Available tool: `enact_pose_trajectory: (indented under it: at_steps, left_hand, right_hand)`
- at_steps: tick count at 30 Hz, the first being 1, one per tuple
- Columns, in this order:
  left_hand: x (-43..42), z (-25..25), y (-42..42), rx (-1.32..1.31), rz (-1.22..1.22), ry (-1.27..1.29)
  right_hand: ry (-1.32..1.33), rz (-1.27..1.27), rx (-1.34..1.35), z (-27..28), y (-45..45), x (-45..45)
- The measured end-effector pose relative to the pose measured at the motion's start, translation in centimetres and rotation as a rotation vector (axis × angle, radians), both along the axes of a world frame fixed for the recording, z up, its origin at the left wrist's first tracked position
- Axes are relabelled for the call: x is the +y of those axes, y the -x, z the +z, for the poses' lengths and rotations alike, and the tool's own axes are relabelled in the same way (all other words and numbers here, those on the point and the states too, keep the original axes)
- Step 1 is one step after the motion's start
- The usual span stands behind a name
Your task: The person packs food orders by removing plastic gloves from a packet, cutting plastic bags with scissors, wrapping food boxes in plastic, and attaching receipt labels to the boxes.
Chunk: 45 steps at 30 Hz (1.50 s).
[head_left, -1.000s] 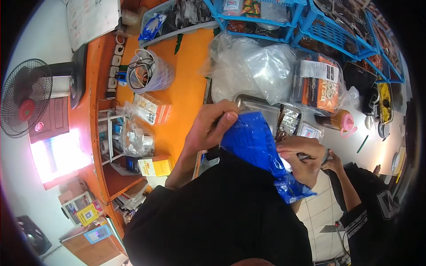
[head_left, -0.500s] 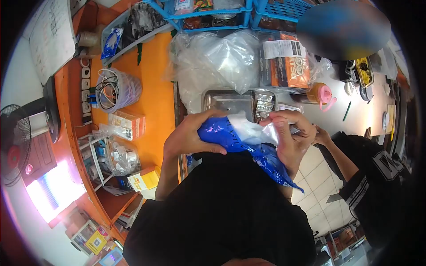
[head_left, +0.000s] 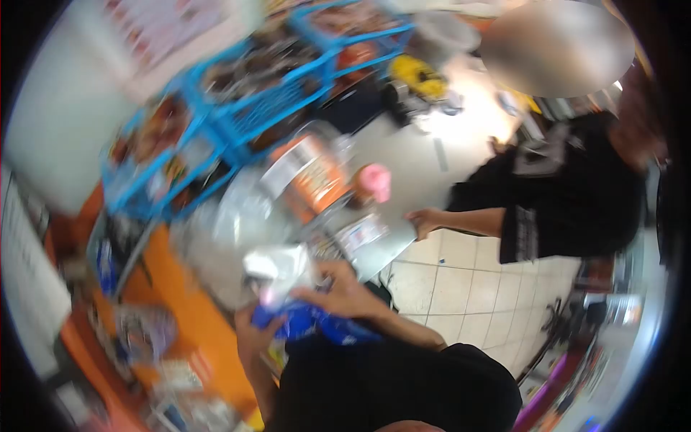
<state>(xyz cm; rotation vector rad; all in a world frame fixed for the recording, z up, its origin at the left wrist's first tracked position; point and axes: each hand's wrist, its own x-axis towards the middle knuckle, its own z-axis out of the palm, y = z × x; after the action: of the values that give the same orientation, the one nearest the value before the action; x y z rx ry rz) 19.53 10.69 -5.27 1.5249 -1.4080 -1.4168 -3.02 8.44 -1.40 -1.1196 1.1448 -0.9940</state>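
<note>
A blue plastic packet [head_left: 294, 322] is held close to my body, in front of my black shirt. My left hand [head_left: 252, 333] is closed around its left side. Fingers of my right hand [head_left: 344, 294] are bent over the packet's upper right edge, closed on it. A shiny white plastic bag [head_left: 282, 263] stands out above the packet, between and beyond my hands. Blur hides where the white plastic joins the blue one, and what is inside.
Beyond my hands are an orange box in clear wrap [head_left: 317, 176], a pink-lidded bottle [head_left: 373, 182], clear plastic bags [head_left: 245, 212] and blue baskets [head_left: 270, 108]. To the right, a person in black [head_left: 568, 191] rests a hand on the table edge.
My view has swung right, bringing the other person and tiled floor further into sight. The blue packet is bunched lower, with more white plastic showing above it; both hands are closer together.
</note>
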Motion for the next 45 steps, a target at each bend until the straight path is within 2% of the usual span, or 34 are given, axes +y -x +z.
enact_pose_trajectory:
  at_steps: [1, 3, 4, 6, 8, 9, 11, 13, 15, 16, 17, 19, 20, 21, 22, 23, 24, 25, 27, 28, 29, 31, 33, 34, 35, 36, 38, 39, 41, 42, 43, 44, 45]
  left_hand:
    - [0.0, 0.3, 0.0, -0.026, -0.029, -0.031]
    - [1.2, -4.8, -1.3, -0.100, 0.022, 0.099]
    - [-0.1, -3.2, -0.5, -0.093, -0.011, 0.125]
    - [-2.1, 1.3, 1.0, 0.055, -0.215, -0.132]
    - [-2.7, 1.9, 1.2, 0.063, -0.236, -0.174]
    - [-2.7, 1.8, 1.2, 0.072, -0.241, -0.236]
    - [-2.9, 1.2, 0.2, 0.082, -0.323, -0.202]
    - [-2.8, 0.6, -0.4, 0.017, -0.337, -0.268]
    - [-2.4, -3.4, -3.2, -0.023, -0.335, -0.179]
    - [-2.0, -4.5, -4.5, -0.089, -0.336, -0.137]
    - [-2.0, -3.6, -4.3, -0.090, -0.327, -0.144]
    - [-1.0, -1.7, -4.0, -0.031, -0.125, -0.111]
    - [-0.4, -1.9, -4.1, -0.075, -0.042, -0.119]
    - [0.2, -3.1, -4.6, -0.129, 0.074, -0.143]
    - [0.8, -5.0, -5.5, -0.168, 0.117, -0.204]
    - [2.1, -6.2, -5.8, -0.179, 0.133, -0.020]
    - [2.6, -6.2, -5.7, -0.112, 0.176, -0.092]
    - [2.9, -4.7, -5.0, -0.056, 0.191, -0.043]
    - [4.3, -3.4, -4.4, -0.206, 0.272, 0.053]
    - [4.6, -2.2, -4.4, -0.170, 0.334, 0.126]
    - [5.1, -1.5, -5.1, -0.153, 0.336, 0.062]
    - [7.1, 0.2, -6.2, -0.142, 0.505, -0.068]
    - [11.5, 0.5, -7.1, -0.342, 0.634, 0.006]
    - [13.8, -3.9, -8.1, -0.383, 0.758, 0.186]
    - [16.0, -6.1, -9.4, -0.348, 0.834, 0.091]
    - [17.6, -5.7, -10.1, -0.299, 0.942, 0.025]
    - [20.3, -3.7, -11.2, -0.179, 1.202, -0.065]
    - [22.1, -3.9, -12.3, -0.172, 1.224, -0.031]
    - [24.7, -3.2, -13.6, -0.396, 1.312, -0.156]
    - [26.3, -3.3, -14.3, -0.473, 1.329, -0.146]
    - [28.3, -4.7, -15.0, -0.507, 1.413, -0.022]
    - [29.3, -3.5, -15.8, -0.523, 1.496, -0.163]
    - [33.1, -6.5, -18.1, -0.722, 1.492, -0.107]
  right_hand:
    - [0.072, -0.003, -0.017, -0.7, 0.2, 0.2]
    - [0.264, 0.040, -0.079, -1.4, 1.4, -0.3]
    - [0.342, 0.016, -0.087, -2.6, 2.0, -0.3]
    - [0.402, -0.108, -0.067, -1.6, 2.4, -0.7]
    - [0.477, -0.282, -0.137, -1.8, 2.8, -0.9]
    - [0.495, -0.290, -0.130, -1.9, 3.1, -0.7]
    - [0.037, -0.324, -0.033, -1.9, 4.1, -0.2]
    - [0.072, -0.405, -0.075, -2.2, 4.7, -0.9]
    - [0.068, -0.551, -0.213, -2.3, 4.7, -1.7]
    - [-0.082, -0.476, -0.218, -1.3, 5.4, -1.5]
    - [-0.090, -0.467, -0.219, -0.7, 5.2, -1.8]
    - [-0.051, -0.706, -0.311, -0.2, 4.0, -2.2]
    - [-0.017, -0.546, -0.245, -5.5, 5.6, -1.4]
    - [0.379, -0.371, 0.451, -9.2, 7.4, -0.4]
    - [0.167, -0.475, 0.074, -12.7, 8.3, 0.0]
    - [0.182, -0.451, 0.203, -8.7, 7.7, -0.1]
    - [0.226, -0.458, 0.305, -8.3, 8.0, -0.6]
    - [0.278, -0.469, 0.343, -9.2, 8.4, -0.7]
    - [0.360, -0.435, 0.328, -10.6, 9.3, -1.5]
    - [0.236, -0.449, -0.065, -9.8, 8.0, -2.7]
    - [0.369, -0.304, 0.226, -9.8, 7.9, -3.6]
    - [0.731, -0.121, 0.791, -10.0, 7.5, -5.9]
    - [0.259, -0.178, 0.308, -9.1, 7.4, -5.4]
    - [0.628, -0.082, 0.699, -10.2, 7.1, -5.9]
    - [0.636, -0.053, 0.695, -10.8, 7.3, -6.9]
    - [0.560, -0.056, 0.566, -11.3, 7.8, -8.0]
    - [0.574, -0.045, 0.603, -10.4, 7.6, -8.6]
    - [0.581, -0.040, 0.622, -10.0, 7.5, -8.9]
    - [0.802, 0.027, 0.715, -8.2, 5.6, -8.6]
    - [0.804, 0.038, 0.710, -8.9, 5.8, -8.9]
    - [0.623, 0.003, 0.498, -10.0, 6.4, -9.3]
    - [0.532, -0.017, 0.395, -10.0, 6.4, -9.2]
    - [0.444, -0.044, 0.289, -10.0, 6.4, -9.1]
